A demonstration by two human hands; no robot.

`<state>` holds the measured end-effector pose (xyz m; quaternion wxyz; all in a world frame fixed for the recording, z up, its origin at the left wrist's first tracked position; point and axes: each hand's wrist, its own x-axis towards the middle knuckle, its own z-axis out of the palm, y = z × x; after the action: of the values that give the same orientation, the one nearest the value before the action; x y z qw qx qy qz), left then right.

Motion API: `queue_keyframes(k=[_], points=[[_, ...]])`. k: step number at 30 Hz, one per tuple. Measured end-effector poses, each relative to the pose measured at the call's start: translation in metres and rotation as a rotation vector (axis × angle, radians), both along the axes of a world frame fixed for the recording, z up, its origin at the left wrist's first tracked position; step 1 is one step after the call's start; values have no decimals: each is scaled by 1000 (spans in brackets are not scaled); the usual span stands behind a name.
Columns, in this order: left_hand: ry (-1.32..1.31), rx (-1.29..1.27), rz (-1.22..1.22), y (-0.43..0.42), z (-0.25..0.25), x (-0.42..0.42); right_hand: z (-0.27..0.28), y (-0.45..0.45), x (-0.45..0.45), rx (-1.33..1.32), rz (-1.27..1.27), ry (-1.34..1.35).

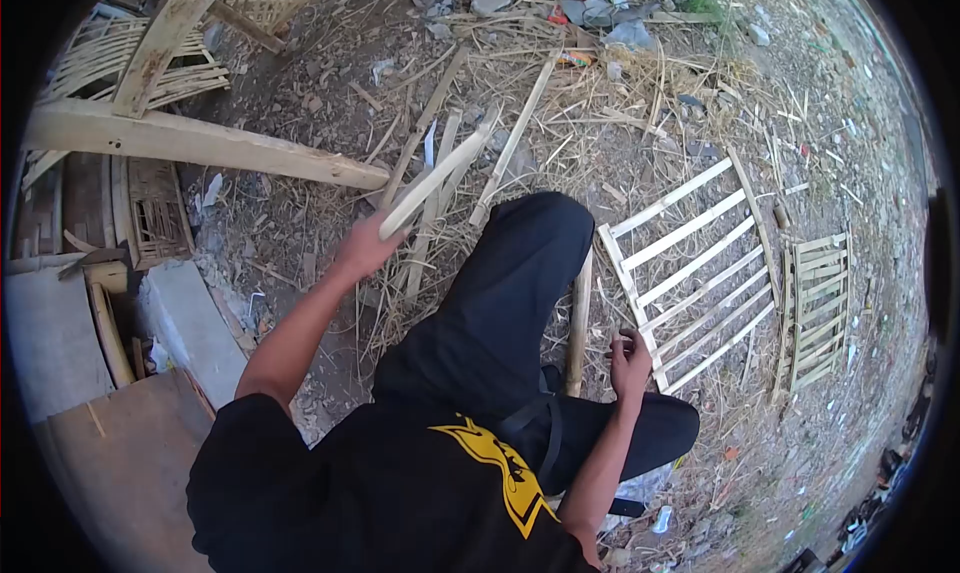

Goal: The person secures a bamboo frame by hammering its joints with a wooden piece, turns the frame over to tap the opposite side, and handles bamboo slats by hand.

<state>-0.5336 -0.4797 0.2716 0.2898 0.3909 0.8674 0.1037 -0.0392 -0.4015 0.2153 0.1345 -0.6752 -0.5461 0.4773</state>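
Note:
My left hand (370, 247) is closed around one end of a pale bamboo slat (440, 175), which points up and away over the ground. Loose bamboo slats (515, 138) lie just beyond it. My right hand (630, 361) hangs by my bent knee with its fingers loosely bent and apart, and nothing shows in it. Close to those fingers is the near side of a slatted bamboo frame (690, 235) lying on the ground; whether they touch cannot be told. A round bamboo pole (579, 333) lies between my legs, partly hidden.
A wooden beam (215, 145) juts in from the left, near stacked woven bamboo panels (80, 68). A smaller slatted frame (820, 311) lies at the right. Concrete blocks (190, 318) and a brown board (130, 453) are at the lower left. Shavings and litter (600, 18) cover the ground.

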Motion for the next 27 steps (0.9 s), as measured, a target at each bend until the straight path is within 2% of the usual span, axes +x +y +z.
queue_keyframes(k=[1,4,7,9,11,12,13,15,17,18,20,23,25,27], points=[[-52,46,-45,9,-5,-2,-2,-6,-1,-61,56,-20],[-16,174,-97,34,-28,-15,-15,5,8,-62,-6,5],[40,134,-61,42,-31,-32,-34,12,31,-1,1,-108],[15,76,-11,46,-9,-36,-20,5,24,-34,-76,-91],[501,48,-92,45,17,-32,-19,-11,27,-103,-230,-1],[516,178,-93,43,27,-43,-17,-15,30,-67,-165,-18],[532,313,-91,44,40,-54,-16,-17,31,-61,-173,-19],[655,674,-77,53,114,-51,-20,-12,37,31,-176,-7],[940,931,-154,56,182,-60,-45,-6,49,-1,-213,30],[982,946,-136,58,213,-67,-43,-2,49,0,-193,8],[1229,1200,-146,69,264,-79,-51,4,51,-15,-203,32],[1339,1392,-249,102,317,-105,-62,16,56,18,-128,-26],[1282,1294,-304,127,338,-120,-65,20,54,7,-172,25],[1195,1130,-150,157,334,-141,-54,21,48,35,-144,-3]])
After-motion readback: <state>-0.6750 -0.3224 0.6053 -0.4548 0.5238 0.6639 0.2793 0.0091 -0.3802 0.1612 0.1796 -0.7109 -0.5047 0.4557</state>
